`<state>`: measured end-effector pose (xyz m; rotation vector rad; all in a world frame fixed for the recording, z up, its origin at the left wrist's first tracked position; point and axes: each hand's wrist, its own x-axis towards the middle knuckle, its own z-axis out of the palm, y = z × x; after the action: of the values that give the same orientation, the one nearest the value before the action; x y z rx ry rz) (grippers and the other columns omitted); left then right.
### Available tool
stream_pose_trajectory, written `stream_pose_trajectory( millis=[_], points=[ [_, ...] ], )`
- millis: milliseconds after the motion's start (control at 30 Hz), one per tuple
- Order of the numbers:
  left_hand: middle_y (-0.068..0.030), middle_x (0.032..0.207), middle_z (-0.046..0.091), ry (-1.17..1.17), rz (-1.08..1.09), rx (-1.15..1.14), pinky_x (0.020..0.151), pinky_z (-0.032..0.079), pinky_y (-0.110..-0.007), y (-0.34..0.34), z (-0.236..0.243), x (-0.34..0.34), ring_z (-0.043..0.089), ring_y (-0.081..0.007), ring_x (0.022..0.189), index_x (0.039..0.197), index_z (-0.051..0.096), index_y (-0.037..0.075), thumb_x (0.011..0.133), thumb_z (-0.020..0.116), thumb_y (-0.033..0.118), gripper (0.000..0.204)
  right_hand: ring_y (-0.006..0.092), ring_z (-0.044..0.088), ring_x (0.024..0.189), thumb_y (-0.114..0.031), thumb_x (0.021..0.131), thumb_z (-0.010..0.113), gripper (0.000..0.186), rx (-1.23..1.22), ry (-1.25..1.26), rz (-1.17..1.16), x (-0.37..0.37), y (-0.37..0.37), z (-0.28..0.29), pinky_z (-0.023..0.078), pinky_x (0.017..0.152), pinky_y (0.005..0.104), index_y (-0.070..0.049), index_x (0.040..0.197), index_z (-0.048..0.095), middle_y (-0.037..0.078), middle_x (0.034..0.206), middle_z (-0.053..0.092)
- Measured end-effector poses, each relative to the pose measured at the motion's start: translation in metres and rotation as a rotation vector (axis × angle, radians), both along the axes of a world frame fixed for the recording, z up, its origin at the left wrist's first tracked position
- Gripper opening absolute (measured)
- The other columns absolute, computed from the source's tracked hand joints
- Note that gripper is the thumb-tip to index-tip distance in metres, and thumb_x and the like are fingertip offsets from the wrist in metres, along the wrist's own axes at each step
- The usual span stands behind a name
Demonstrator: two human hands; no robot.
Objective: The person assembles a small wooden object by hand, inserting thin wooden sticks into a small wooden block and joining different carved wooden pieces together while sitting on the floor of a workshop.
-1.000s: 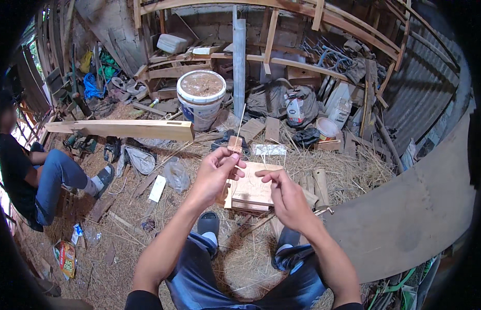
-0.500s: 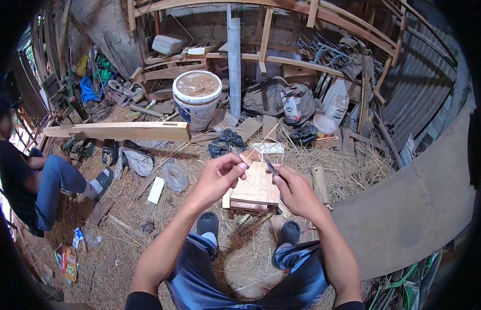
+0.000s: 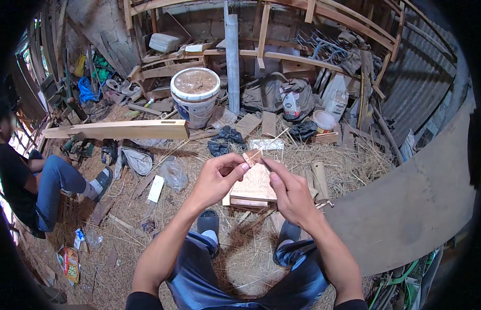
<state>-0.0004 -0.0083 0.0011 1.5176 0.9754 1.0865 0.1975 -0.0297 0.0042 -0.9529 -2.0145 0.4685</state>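
Note:
Between the thumb and fingers of my left hand [image 3: 222, 178] is a small piece of wood [image 3: 249, 159], pale with a reddish-brown part. My right hand [image 3: 292, 195] is closed around a small dark-bladed knife [image 3: 266, 165]; its handle is hidden in the palm. The blade's tip lies close to the wood piece, and whether they touch I cannot tell. Both hands are above a low wooden block [image 3: 253, 187] with a flat, light top, standing between my feet. Thin slivers of wood stick out near the held piece.
Wood shavings cover the ground. A long timber beam [image 3: 121, 130] and a white bucket [image 3: 196, 98] stand at the far left. To the right lies a large grey-brown sheet [image 3: 400, 212]. Another person [image 3: 59, 181] sits at the left. A wooden mallet-like piece [image 3: 320, 181] lies beside the block.
The knife in my right hand has shifted slightly left toward the wood piece, and its blade shows thinner. My right hand has turned a little. The left hand still holds the wood.

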Motion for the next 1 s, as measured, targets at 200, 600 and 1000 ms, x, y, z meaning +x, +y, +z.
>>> stream_pose_trajectory(
  millis=[200,600,1000],
  points=[
    [0.0008,0.073,0.058,0.050,0.005,0.006,0.061,0.042,-0.021,0.000,0.001,-0.002,0.052,-0.0047,0.067,0.092,0.062,-0.001,0.090,0.060,0.015,0.017,0.0280,0.059,0.079,-0.009,0.093,0.047,0.038,-0.001,-0.057,0.011,0.004,0.004,0.002,0.046,0.077,0.0321,-0.005,0.130,0.047,0.015,0.085,0.061],
    [0.0024,0.075,0.057,-0.012,-0.150,-0.038,0.060,0.040,-0.020,-0.001,0.002,-0.006,0.049,-0.0027,0.069,0.094,0.062,-0.002,0.090,0.059,0.014,0.017,0.0100,0.060,0.079,-0.011,0.087,0.061,0.034,-0.525,0.329,0.184,0.016,0.014,-0.003,0.048,0.074,0.0265,-0.001,0.119,0.058,0.006,0.089,0.066],
    [0.0005,0.076,0.058,0.011,-0.154,-0.013,0.063,0.043,-0.021,-0.002,-0.001,-0.002,0.052,-0.0050,0.070,0.088,0.060,0.001,0.088,0.064,0.019,0.019,0.0053,0.054,0.066,-0.015,0.089,0.062,0.034,-0.771,0.475,0.218,0.011,0.006,0.003,0.042,0.057,0.0206,-0.004,0.120,0.057,0.006,0.089,0.065]
  ],
)
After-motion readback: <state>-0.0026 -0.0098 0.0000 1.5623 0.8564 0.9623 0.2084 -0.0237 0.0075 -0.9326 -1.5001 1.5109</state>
